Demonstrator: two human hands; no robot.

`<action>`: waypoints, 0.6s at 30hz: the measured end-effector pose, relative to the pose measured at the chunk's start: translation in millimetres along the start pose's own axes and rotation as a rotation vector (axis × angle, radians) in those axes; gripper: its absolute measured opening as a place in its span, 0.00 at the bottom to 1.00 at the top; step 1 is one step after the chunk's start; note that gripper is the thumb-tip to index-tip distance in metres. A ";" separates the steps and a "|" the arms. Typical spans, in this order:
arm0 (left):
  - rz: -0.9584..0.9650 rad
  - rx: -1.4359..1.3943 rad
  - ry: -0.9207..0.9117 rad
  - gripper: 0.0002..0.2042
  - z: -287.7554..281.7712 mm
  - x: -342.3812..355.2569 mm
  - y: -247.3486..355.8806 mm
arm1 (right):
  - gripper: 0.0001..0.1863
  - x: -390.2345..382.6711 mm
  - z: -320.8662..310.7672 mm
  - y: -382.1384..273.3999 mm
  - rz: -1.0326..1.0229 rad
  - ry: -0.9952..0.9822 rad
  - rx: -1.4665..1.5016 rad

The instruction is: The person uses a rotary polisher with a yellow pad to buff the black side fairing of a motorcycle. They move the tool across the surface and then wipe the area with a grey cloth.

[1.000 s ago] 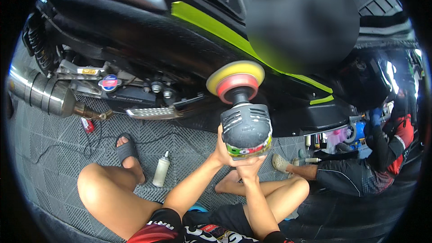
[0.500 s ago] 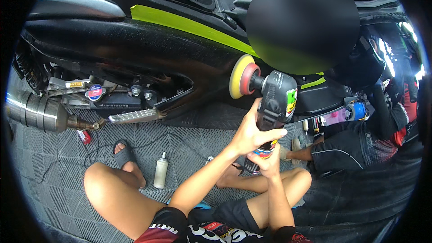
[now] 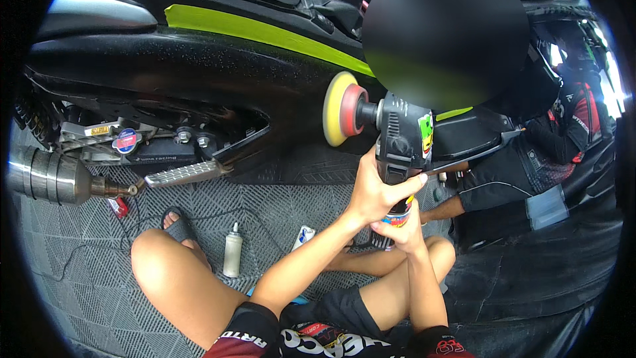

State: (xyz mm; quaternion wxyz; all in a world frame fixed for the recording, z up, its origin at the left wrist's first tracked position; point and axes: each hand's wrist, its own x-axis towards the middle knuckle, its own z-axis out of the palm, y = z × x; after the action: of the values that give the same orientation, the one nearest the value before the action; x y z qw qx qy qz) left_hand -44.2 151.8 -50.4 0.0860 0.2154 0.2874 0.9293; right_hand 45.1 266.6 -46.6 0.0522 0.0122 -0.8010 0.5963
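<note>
Your left hand (image 3: 377,189) and right hand (image 3: 397,229) clamp polisher (image 3: 401,149); pad (image 3: 339,109) faces left, touching black scooter panel (image 3: 199,73).

A small green, yellow and red rectangular sticker (image 3: 424,134) sits on the black polisher body, just right of centre. At nine o'clock, a round blue-and-red cap label (image 3: 125,140) marks the engine casing, with a small yellow plate label (image 3: 100,130) just beside it at its ten o'clock. Toward seven o'clock, a slim pale plastic bottle (image 3: 232,254) stands on the grey floor mat, a white tube (image 3: 303,237) lying at its three o'clock.
</note>
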 end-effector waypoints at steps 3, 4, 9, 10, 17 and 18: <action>-0.301 0.048 -0.089 0.22 -10.1 20.3 6.5 | 0.19 -2.4 2.3 -2.5 0.216 0.061 0.023; -0.274 0.022 -0.042 0.20 -6.7 18.7 4.6 | 0.20 -1.1 0.6 -4.1 0.233 0.046 0.089; 0.004 -0.008 0.013 0.15 -2.0 6.5 -8.3 | 0.21 0.2 -7.9 1.5 0.106 0.005 -0.051; -0.067 0.002 -0.011 0.13 -0.4 13.2 -6.5 | 0.22 -5.7 -10.0 -0.4 0.180 0.058 -0.070; -0.054 -0.001 -0.057 0.14 -9.4 15.1 -21.8 | 0.13 -2.2 1.4 16.5 0.058 0.134 -0.070; -0.110 0.035 -0.066 0.14 -11.9 22.1 -28.0 | 0.13 -3.1 2.9 14.8 0.155 0.166 -0.003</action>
State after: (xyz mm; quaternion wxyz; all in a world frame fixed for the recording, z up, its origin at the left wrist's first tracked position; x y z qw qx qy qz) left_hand -68.3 175.1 -67.5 0.1426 0.2311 0.3122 0.9104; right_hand 46.8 267.9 -61.9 0.0723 -0.0992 -0.7935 0.5961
